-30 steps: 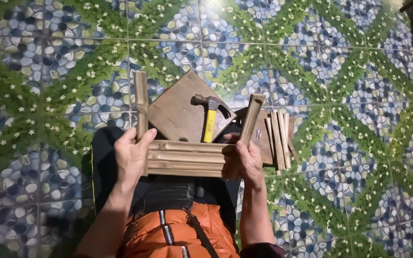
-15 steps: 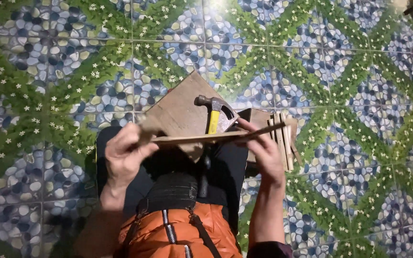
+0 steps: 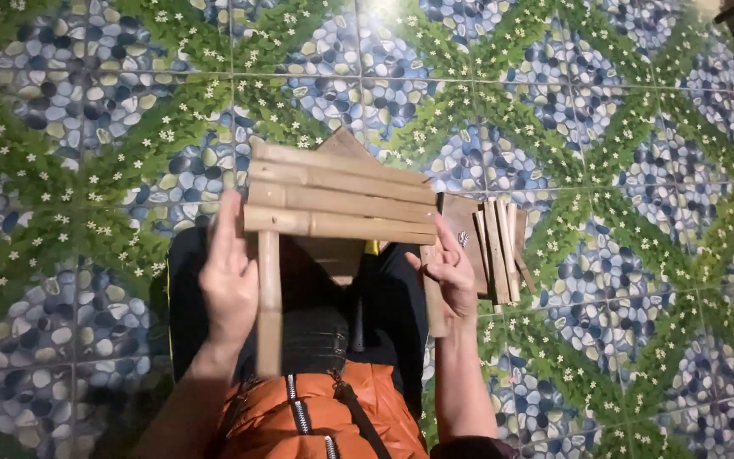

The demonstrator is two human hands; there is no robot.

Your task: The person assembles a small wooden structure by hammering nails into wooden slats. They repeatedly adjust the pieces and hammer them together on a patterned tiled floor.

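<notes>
Patterned floor tiles (image 3: 87, 110) lie below while both hands, left hand (image 3: 229, 276) and right hand (image 3: 450, 268), clasp the bamboo frame (image 3: 337, 204) over the lap; steady both legs evenly near the spare sticks (image 3: 499, 251).

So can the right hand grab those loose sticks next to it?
Probably yes. The right hand is holding the bamboo frame, but the loose sticks lie just beside it on the floor, with nothing in between.

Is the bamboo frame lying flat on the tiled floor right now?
No, the left hand and right hand hold the bamboo frame up above the tiled floor.
</notes>
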